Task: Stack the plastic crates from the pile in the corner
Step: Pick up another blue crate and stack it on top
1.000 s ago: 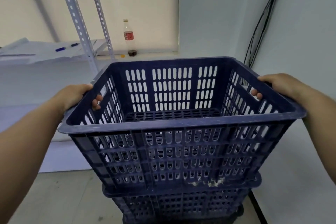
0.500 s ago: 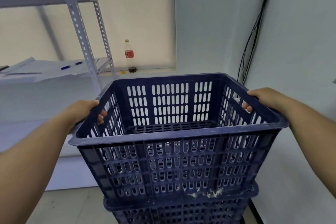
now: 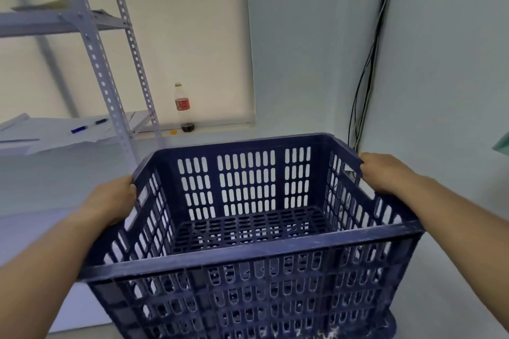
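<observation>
A dark blue slotted plastic crate (image 3: 248, 253) fills the lower middle of the head view, empty inside. My left hand (image 3: 110, 201) grips its left rim at the handle slot. My right hand (image 3: 385, 173) grips the right rim at the opposite handle. The rim of another blue crate (image 3: 389, 325) shows under it at the bottom right edge; the rest of the stack is out of frame.
A grey metal shelf rack (image 3: 110, 85) with papers and pens (image 3: 88, 125) stands at the left. A cola bottle (image 3: 183, 107) sits on the window ledge behind. Black cables (image 3: 366, 77) run down the right wall corner. The right wall is close beside the crate.
The view has tilted upward, so the crate sits lower in frame and the stack below has mostly left the view. My fingers no longer show through the handle slots.
</observation>
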`<state>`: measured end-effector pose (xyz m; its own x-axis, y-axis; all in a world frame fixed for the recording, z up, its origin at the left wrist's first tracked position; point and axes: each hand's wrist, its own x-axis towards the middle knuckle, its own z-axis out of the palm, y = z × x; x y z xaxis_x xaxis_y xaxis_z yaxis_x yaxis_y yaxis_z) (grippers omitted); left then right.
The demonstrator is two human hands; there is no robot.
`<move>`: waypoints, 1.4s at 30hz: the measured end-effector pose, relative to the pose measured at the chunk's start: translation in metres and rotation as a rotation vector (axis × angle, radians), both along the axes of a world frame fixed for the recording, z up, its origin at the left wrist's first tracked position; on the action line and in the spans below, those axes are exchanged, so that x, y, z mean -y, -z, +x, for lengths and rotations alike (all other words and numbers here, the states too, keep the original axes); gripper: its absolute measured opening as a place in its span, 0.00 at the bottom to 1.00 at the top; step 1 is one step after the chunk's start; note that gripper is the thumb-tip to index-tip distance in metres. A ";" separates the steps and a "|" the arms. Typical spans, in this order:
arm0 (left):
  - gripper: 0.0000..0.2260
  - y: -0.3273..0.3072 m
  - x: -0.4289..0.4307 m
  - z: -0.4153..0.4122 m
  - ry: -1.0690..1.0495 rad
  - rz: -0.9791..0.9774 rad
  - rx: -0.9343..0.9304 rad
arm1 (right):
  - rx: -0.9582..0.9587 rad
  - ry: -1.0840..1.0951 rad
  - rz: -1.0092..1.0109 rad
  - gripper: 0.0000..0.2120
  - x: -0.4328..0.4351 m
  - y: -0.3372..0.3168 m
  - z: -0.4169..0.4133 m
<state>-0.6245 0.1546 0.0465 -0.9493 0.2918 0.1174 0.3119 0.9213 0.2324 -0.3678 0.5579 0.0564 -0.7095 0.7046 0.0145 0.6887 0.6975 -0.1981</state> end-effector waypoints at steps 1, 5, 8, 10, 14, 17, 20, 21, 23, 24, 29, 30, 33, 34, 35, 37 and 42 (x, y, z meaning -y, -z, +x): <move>0.13 0.001 0.001 0.000 -0.002 -0.010 -0.007 | 0.000 0.000 -0.003 0.14 -0.001 0.001 0.000; 0.14 -0.001 -0.001 0.000 0.013 -0.025 -0.032 | -0.039 -0.007 -0.042 0.14 -0.007 0.004 -0.004; 0.14 -0.004 -0.004 0.003 0.003 -0.024 -0.019 | -0.039 -0.019 -0.044 0.09 -0.001 0.000 -0.005; 0.13 -0.006 -0.005 0.005 0.010 -0.008 -0.025 | -0.047 -0.025 -0.031 0.08 0.003 -0.002 -0.004; 0.11 -0.008 0.002 0.016 0.044 0.037 0.089 | 0.011 -0.011 -0.062 0.16 0.007 -0.005 0.003; 0.22 -0.003 0.009 0.024 0.096 -0.116 0.103 | 0.156 -0.015 -0.051 0.24 0.014 -0.002 0.009; 0.30 0.002 0.012 0.031 0.145 -0.222 0.038 | 0.197 -0.073 0.064 0.32 0.010 0.011 0.017; 0.31 0.002 0.012 0.034 0.153 -0.224 0.047 | 0.183 -0.104 0.073 0.33 0.009 0.014 0.018; 0.31 -0.001 0.010 0.037 0.157 -0.194 0.072 | 0.150 -0.139 0.043 0.35 0.008 0.013 0.019; 0.32 -0.002 0.009 0.039 0.164 -0.183 0.082 | 0.135 -0.146 0.025 0.35 0.008 0.013 0.020; 0.32 -0.005 0.011 0.043 0.207 -0.099 0.134 | 0.100 -0.173 0.039 0.34 0.006 0.014 0.020; 0.31 -0.005 0.011 0.042 0.199 -0.103 0.127 | 0.105 -0.161 0.046 0.33 0.007 0.014 0.020; 0.24 -0.006 0.009 0.041 0.148 -0.057 0.104 | 0.117 -0.140 0.085 0.29 0.010 0.013 0.021; 0.19 -0.005 0.009 0.041 0.119 -0.036 0.087 | 0.118 -0.136 0.094 0.28 0.012 0.011 0.022; 0.14 -0.005 0.010 0.042 0.093 -0.036 0.076 | 0.120 -0.132 0.098 0.27 0.013 0.009 0.023; 0.10 -0.006 0.010 0.043 0.064 -0.069 0.074 | 0.123 -0.134 0.101 0.26 0.014 0.009 0.024; 0.12 -0.008 0.009 0.047 0.078 -0.133 0.058 | 0.124 -0.140 0.111 0.27 0.013 0.012 0.025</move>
<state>-0.5771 0.1455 0.0541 -0.9271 0.3744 0.0182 0.3734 0.9185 0.1300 -0.3427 0.5448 0.0445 -0.8016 0.5979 -0.0067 0.5977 0.8010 -0.0343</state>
